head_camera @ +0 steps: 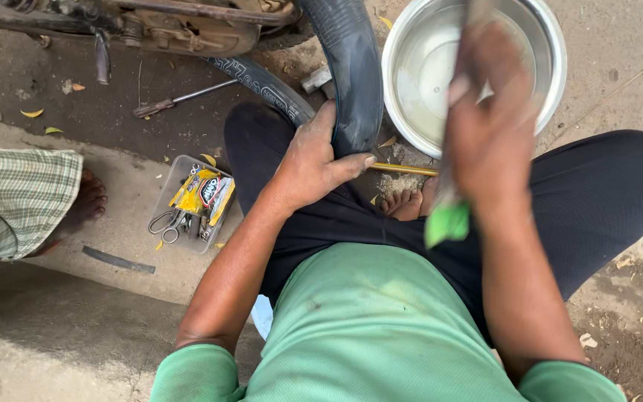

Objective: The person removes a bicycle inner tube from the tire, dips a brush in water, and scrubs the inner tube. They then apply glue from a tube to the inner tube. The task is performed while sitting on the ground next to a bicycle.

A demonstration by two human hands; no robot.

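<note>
Dirt ground outside, person sitting cross-legged. Left edge: a clear plastic tray [180, 216] with scissors and yellow packets. Left hand [314, 160] is clamped on the black inner tube [351, 74], which looks soft and floppy, best pinched flat. Right hand [489, 126], blurred, grasps a green-handled tool [446, 219] over a steel bowl [552, 67] of water.

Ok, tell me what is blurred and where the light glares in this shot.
Head view: the right hand and its green-handled tool are smeared by motion; the left hand on the black inner tube is sharp; the steel bowl shows soft glare; daylight is even, shadows faint.
</note>
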